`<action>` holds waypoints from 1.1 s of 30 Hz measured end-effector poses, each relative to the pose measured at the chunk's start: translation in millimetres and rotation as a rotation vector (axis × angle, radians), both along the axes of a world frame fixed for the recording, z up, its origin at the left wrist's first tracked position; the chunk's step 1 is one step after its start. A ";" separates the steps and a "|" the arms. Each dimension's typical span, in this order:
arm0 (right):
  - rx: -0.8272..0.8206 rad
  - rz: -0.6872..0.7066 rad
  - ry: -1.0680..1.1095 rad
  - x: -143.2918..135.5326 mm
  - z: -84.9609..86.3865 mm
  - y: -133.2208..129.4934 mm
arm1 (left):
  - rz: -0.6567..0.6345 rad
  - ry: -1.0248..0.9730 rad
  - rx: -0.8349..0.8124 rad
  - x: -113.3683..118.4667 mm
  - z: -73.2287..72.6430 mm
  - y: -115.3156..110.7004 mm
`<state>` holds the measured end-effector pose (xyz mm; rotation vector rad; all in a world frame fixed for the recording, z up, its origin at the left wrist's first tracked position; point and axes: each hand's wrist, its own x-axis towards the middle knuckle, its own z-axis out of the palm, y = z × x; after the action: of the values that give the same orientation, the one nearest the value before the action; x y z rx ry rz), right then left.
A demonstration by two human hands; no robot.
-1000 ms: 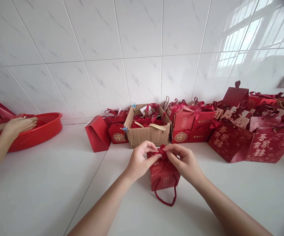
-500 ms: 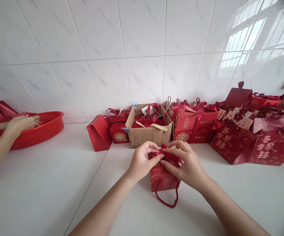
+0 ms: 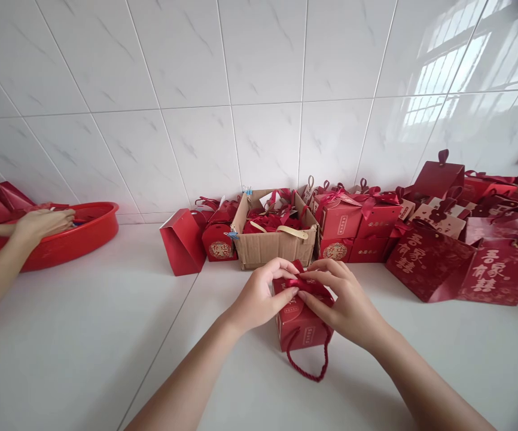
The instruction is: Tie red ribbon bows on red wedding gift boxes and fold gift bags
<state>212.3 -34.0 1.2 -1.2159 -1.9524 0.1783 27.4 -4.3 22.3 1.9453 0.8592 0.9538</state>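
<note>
A small red gift box (image 3: 306, 335) stands on the white counter in front of me, a dark red rope handle (image 3: 315, 377) hanging down its near side. Across its top lies a red ribbon (image 3: 301, 282). My left hand (image 3: 261, 296) pinches the ribbon between thumb and fingers from the left. From the right, my right hand (image 3: 342, 299) pinches it too, the fingertips of both hands almost meeting over the box top. Part of the ribbon and of the box's upper face is hidden by my fingers.
Behind the box sits an open cardboard box (image 3: 274, 248) of red ribbons and tags. Red gift boxes (image 3: 360, 224) are stacked to its right, with patterned red bags (image 3: 496, 272) beyond. At left, another person's hands (image 3: 46, 224) reach into a red basin (image 3: 75, 239). A red carton (image 3: 182, 242) stands nearer.
My fingertips have shifted slightly on the ribbon, and both hands still pinch it. The whole view has moved a little. The other person's hands stay at the basin.
</note>
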 end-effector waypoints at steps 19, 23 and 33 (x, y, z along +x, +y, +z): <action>-0.392 0.060 0.458 -5.4 -1.1 4.3 | 0.206 0.100 0.325 6.1 -16.9 3.1; -0.541 0.153 0.542 -5.7 0.5 5.6 | 0.222 0.105 0.325 6.1 -17.1 3.4; -0.599 0.328 0.558 -6.6 3.8 2.0 | 0.181 -0.015 0.141 6.3 -16.4 4.8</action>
<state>205.7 -32.1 5.0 -1.0293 -1.6167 1.2070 33.7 0.5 5.9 2.0010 0.9959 1.1606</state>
